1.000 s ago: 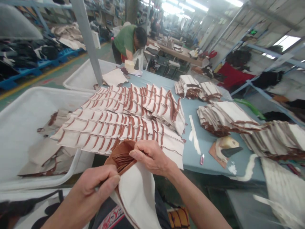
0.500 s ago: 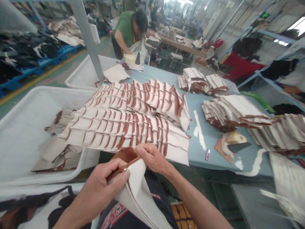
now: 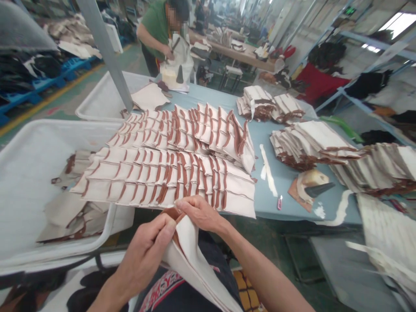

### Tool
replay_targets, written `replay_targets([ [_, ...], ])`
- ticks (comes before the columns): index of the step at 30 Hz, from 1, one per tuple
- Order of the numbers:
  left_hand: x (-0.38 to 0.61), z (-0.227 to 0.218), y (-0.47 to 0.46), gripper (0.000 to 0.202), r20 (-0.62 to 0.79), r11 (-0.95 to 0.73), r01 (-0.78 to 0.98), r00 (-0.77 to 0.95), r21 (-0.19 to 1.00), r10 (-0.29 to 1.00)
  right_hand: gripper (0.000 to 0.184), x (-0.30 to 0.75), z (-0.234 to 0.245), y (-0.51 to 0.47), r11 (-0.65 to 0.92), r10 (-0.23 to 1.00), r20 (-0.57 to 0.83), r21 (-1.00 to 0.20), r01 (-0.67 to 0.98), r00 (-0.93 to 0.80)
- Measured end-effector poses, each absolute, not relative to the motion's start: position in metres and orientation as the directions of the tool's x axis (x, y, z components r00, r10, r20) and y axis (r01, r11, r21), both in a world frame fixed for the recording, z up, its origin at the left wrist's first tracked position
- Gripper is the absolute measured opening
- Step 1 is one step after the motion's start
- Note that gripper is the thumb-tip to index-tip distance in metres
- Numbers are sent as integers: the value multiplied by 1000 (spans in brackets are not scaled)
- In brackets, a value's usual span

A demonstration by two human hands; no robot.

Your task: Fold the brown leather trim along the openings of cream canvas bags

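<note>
Between my two hands hangs a cream fabric piece with a brown edge point(image 3: 190, 242), its lower end trailing down over my lap. My left hand point(image 3: 147, 242) pinches the brown edge on the left, thumb on top. Close beside it, my right hand point(image 3: 199, 212) is closed on the same edge at the upper right. The brown inner side shows in the gap between the hands. Just beyond them, overlapping rows of similar cream pieces with brown edges point(image 3: 156, 173) lie on the blue-grey table point(image 3: 260, 203).
At left stands a white plastic bin point(image 3: 29, 173) with loose fabric pieces inside. Stacks of cream pieces point(image 3: 315, 143) lie at right, near white strips point(image 3: 268, 171), a small pink tool point(image 3: 279, 203) and a dark cone-shaped object point(image 3: 316, 189). Across the table a person in green point(image 3: 156, 30) handles fabric.
My left hand has moved up and closer to my right, its thumb now over the brown edge. The co-worker's hand has risen. The whole view has shifted slightly.
</note>
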State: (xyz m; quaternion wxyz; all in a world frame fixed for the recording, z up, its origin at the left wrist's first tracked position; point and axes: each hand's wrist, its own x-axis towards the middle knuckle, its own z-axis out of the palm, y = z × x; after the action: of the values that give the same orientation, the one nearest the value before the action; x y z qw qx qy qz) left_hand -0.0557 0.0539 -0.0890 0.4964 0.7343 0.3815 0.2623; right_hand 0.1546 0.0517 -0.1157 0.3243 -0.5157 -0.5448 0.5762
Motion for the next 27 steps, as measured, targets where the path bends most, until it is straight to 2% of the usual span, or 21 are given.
replay_targets([
  [6, -57, -86, 54, 51, -52, -167, 312, 588, 935, 807, 57, 165, -107, 40, -130, 961, -175, -969, 208, -215],
  [9, -58, -80, 53, 51, -92, -136, 306, 626, 942, 774, 39, 168, -92, 33, -60, 972, -108, -973, 224, -208],
  [12, -57, -77, 52, 49, -105, -115, 273, 677, 955, 729, 19, 168, -78, 29, 181, 961, 119, -952, 245, -249],
  [14, -56, -77, 53, 49, -93, -119, 252, 692, 960, 716, 14, 169, -71, 28, 396, 901, 304, -866, 303, -310],
  [17, -55, -76, 55, 49, -83, -140, 257, 695, 956, 714, 16, 171, -64, 27, 580, 807, 430, -705, 408, -404],
  [21, -53, -67, 58, 48, -94, -154, 289, 691, 945, 717, 19, 177, -54, 24, 668, 743, 439, -537, 516, -505],
  [27, -49, -48, 57, 36, -161, -150, 366, 692, 918, 703, 20, 181, -34, 25, 722, 691, 316, -355, 594, -650],
])
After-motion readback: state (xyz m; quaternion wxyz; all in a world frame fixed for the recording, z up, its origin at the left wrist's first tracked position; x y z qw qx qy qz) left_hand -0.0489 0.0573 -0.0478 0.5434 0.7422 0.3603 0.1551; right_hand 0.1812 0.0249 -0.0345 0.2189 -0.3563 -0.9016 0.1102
